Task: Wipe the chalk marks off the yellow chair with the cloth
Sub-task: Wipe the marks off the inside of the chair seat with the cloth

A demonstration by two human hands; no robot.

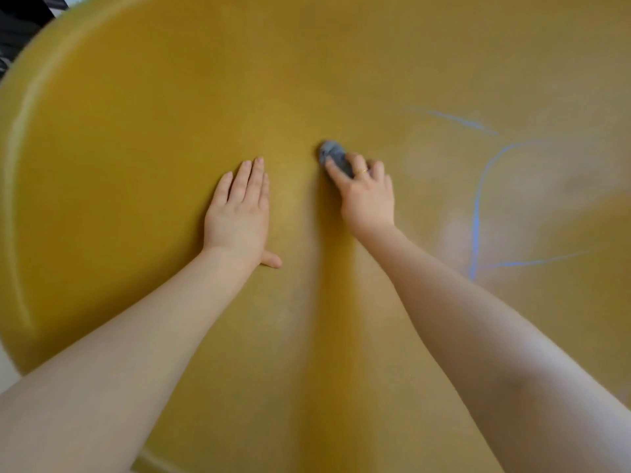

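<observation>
The cloth (333, 158), a small grey wad, is pressed against the yellow chair (143, 138) near the middle of its broad surface, and is gripped by the right hand (367, 196), whose fingers are curled over it; a thin ring (364, 171) is worn on one of those fingers. Blue chalk marks (478, 206) are seen on the chair to the right of the cloth, well apart from it: a long curved line, a short stroke above it and a faint line branching off low down. Pale smudges are spread around these lines. To the left of the cloth, the left hand (239, 213) is laid flat on the chair with straight fingers held together, nothing being held. A raised rim (20, 186) is visible along the chair's left edge
</observation>
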